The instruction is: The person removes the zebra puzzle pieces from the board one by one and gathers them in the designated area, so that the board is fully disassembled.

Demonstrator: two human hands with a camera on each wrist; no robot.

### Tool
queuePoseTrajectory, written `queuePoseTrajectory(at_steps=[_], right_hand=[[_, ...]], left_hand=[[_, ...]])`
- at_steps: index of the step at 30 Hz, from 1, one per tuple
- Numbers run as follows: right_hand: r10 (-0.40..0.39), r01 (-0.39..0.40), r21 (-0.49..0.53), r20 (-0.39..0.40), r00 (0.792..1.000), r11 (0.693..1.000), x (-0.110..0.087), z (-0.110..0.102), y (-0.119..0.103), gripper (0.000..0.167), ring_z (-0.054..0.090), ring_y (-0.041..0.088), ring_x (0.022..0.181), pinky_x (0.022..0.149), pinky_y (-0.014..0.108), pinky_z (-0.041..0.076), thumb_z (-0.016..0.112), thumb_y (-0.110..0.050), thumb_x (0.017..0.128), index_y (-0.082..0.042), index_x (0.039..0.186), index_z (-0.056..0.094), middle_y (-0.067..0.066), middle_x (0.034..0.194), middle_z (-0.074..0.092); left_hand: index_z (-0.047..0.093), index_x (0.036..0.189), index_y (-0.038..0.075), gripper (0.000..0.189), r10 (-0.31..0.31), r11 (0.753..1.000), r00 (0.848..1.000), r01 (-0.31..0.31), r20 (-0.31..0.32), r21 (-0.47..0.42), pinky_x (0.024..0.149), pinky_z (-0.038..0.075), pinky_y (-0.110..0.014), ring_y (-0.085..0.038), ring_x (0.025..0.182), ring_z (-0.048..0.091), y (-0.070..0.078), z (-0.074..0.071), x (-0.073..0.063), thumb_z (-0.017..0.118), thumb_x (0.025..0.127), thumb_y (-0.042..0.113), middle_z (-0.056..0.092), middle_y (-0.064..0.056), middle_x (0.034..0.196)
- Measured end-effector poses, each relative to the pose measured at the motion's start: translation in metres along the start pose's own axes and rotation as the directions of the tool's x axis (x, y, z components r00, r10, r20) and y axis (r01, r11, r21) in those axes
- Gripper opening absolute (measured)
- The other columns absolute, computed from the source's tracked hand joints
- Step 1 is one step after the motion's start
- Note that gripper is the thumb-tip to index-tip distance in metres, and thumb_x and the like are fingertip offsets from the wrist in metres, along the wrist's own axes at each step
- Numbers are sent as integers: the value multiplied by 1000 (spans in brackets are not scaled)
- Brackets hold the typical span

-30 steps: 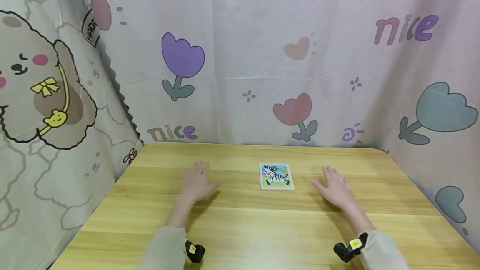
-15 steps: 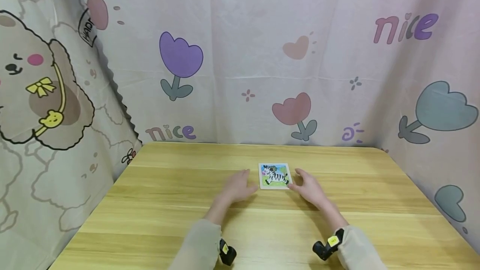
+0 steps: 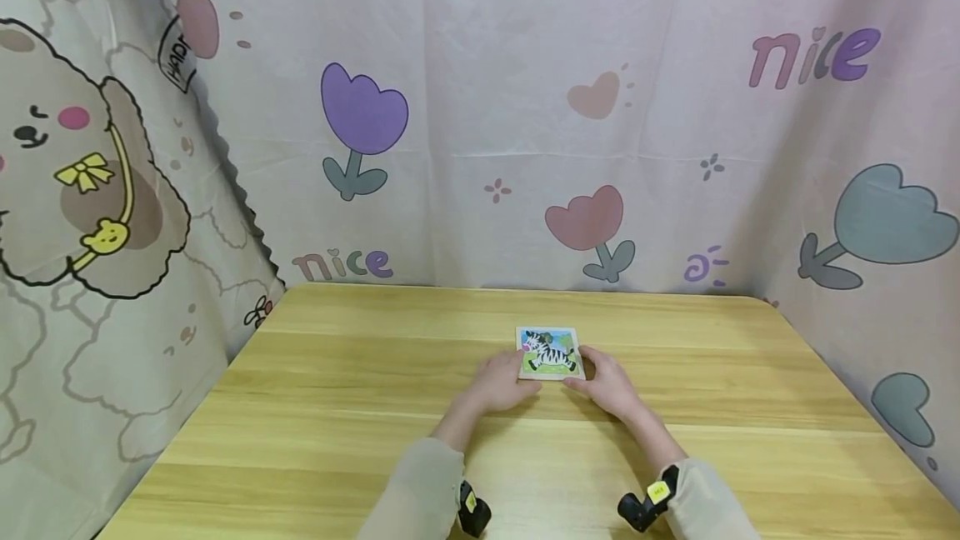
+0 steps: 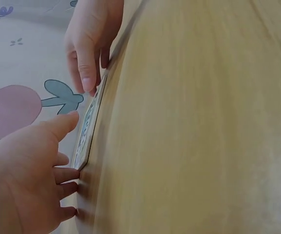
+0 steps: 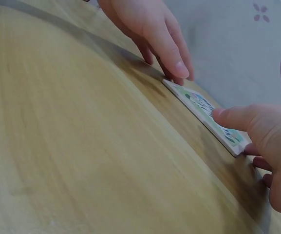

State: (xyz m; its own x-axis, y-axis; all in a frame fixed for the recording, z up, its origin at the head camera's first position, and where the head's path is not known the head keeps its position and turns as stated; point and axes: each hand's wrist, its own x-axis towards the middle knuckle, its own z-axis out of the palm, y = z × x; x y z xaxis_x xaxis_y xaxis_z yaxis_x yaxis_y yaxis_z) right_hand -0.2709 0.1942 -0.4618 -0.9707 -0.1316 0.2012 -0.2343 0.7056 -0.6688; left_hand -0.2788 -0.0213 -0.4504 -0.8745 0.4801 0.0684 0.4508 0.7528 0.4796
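Note:
A thin square picture tile (image 3: 550, 354) with a zebra and a pale border lies flat on the wooden table. At its left edge is my left hand (image 3: 501, 383), fingertips right at the side and thumb extended along the near edge. My right hand (image 3: 609, 384) mirrors it at the right edge. In the left wrist view, the left fingers are loosely bent beside the tile (image 4: 87, 131), and the thumb stands apart from its face. The right wrist view has the right thumb (image 5: 228, 117) over the tile's face, with the other fingertips low at its edge.
The light wooden table (image 3: 337, 440) extends around the tile on every side. A printed curtain (image 3: 480, 107) with tulips hangs behind its back edge, and another cloth (image 3: 90, 340) hangs along the left. Both wrists wear small black cameras (image 3: 474, 511).
Both hands have moved inward from far apart on the table, reaching the tile's two sides. The tile stays in the same place.

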Motion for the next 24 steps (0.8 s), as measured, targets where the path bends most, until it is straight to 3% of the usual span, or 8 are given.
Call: queuePoseTrajectory(at_steps=[4, 10, 14, 20, 24], right_hand=[[-14, 14, 28, 1, 1000, 1000, -4, 0, -1, 68, 41, 47, 119, 101, 59, 28, 75, -22, 76, 12, 127, 46, 29, 126, 50], [4, -8, 103, 40, 999, 995, -11, 0, -3, 64, 40, 42, 123, 105, 57, 24, 74, -15, 77, 9, 129, 46, 25, 128, 50], [-2, -5, 134, 55, 999, 991, -17, 0, -7, 63, 40, 41, 124, 106, 55, 23, 75, -11, 76, 9, 129, 47, 24, 128, 51], [-15, 8, 129, 51, 999, 992, -31, 1, -15, 62, 41, 41, 122, 105, 56, 24, 76, -10, 74, 9, 127, 49, 23, 125, 54], [-34, 28, 118, 52, 998, 993, -40, 2, -18, 61, 43, 41, 121, 105, 56, 25, 76, -10, 74, 9, 126, 50, 22, 123, 55]], left_hand=[[39, 139, 0, 67, -1, 996, 1000, 2, 13, -89, 105, 26, -53, -34, 127, 38, 1, -1, -4, 57, 88, 40, 43, -17, 139], [51, 127, 3, 53, 36, 974, 999, -35, 2, -223, 95, 40, -46, -27, 110, 52, -1, -5, -10, 63, 85, 33, 56, -12, 121], [49, 127, -1, 57, 29, 971, 999, -22, 24, -238, 93, 41, -45, -27, 107, 51, -1, -8, -19, 64, 85, 34, 55, -14, 119], [48, 130, 0, 58, 63, 974, 997, -54, 34, -220, 98, 37, -48, -31, 114, 47, 0, -9, -39, 64, 85, 34, 51, -17, 126], [43, 135, -1, 65, 55, 979, 997, -45, 45, -201, 100, 35, -49, -33, 118, 44, 0, -10, -54, 64, 84, 35, 48, -18, 130]])
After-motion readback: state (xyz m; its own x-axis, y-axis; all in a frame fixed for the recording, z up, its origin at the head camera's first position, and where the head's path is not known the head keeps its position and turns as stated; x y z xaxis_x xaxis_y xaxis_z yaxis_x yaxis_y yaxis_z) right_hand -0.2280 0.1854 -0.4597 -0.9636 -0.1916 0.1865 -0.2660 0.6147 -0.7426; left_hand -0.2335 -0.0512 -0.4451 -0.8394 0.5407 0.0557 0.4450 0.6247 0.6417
